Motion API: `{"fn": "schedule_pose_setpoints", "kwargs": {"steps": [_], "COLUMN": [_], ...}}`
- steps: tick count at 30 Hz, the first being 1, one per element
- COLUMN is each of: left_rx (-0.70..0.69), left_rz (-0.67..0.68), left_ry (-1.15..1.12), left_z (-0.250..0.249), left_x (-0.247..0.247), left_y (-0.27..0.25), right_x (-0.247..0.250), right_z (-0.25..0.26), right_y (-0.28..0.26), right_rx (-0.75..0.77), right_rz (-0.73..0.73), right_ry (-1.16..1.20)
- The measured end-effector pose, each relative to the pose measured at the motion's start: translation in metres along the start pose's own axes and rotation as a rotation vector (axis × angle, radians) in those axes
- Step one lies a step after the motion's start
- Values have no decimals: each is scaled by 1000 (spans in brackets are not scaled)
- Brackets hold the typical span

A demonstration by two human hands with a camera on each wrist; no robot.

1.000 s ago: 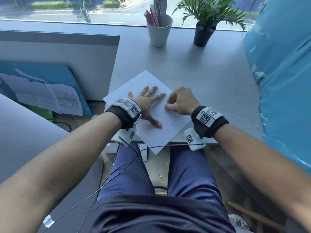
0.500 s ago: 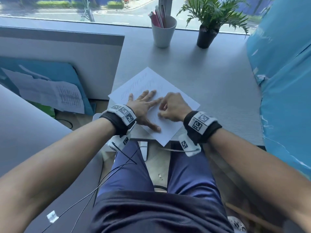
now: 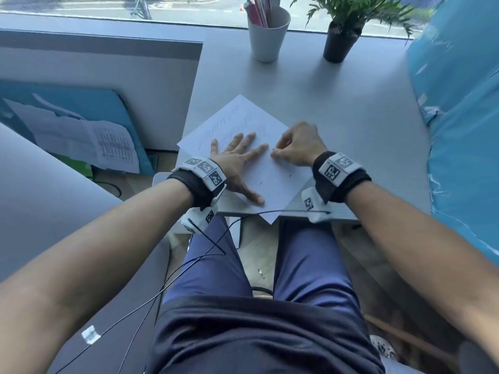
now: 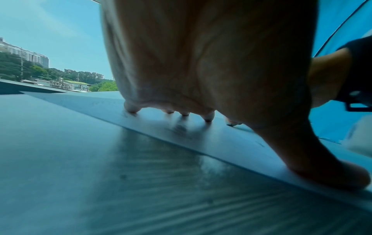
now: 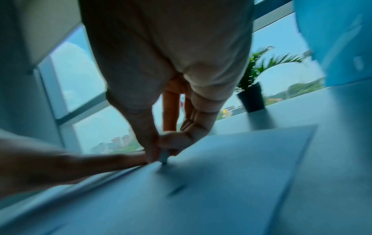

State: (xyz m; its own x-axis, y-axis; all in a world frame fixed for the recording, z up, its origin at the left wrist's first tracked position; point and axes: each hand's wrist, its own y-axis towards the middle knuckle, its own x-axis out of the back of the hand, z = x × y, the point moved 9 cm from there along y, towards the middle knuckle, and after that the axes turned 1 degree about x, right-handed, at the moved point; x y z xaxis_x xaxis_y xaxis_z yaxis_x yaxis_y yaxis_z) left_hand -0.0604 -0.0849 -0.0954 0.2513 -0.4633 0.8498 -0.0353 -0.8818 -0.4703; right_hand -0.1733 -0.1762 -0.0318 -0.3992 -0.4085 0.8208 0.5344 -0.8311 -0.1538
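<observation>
A white sheet of paper (image 3: 272,182) with faint lines of writing lies askew on the grey desk (image 3: 351,117), one corner past the near edge. My left hand (image 3: 243,157) rests flat on it with fingers spread; the left wrist view shows its fingertips (image 4: 208,116) and thumb pressing on the paper (image 4: 211,139). My right hand (image 3: 275,153), just to the right, pinches a small grey writing tip (image 5: 164,157) between thumb and fingers. The tip touches the paper (image 5: 231,159). The rest of that tool is hidden in the hand.
A white cup of pens (image 3: 267,36) and a potted plant (image 3: 340,41) stand at the back of the desk by the window. A blue wrapped bulk (image 3: 459,103) lines the right side. A grey partition (image 3: 108,76) is on the left. Cables (image 3: 205,247) hang over my lap.
My right hand has slid a little along the sheet, away from the near edge. The left hand stays flat on the paper.
</observation>
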Motion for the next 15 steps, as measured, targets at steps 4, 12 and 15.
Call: {"fn": "schedule_pose_setpoints", "kwargs": {"steps": [4, 12, 15], "left_rx": [1, 19, 18], "left_rz": [15, 18, 5], "left_ry": [27, 5, -9], "left_z": [-1, -4, -4], "left_x": [1, 4, 5], "left_y": [0, 0, -2], "right_x": [-45, -34, -10], "right_z": [30, 32, 11], "right_y": [-29, -21, 4], "right_rx": [173, 145, 41], "right_rz": [225, 219, 128], "right_ry": [-75, -60, -34]}}
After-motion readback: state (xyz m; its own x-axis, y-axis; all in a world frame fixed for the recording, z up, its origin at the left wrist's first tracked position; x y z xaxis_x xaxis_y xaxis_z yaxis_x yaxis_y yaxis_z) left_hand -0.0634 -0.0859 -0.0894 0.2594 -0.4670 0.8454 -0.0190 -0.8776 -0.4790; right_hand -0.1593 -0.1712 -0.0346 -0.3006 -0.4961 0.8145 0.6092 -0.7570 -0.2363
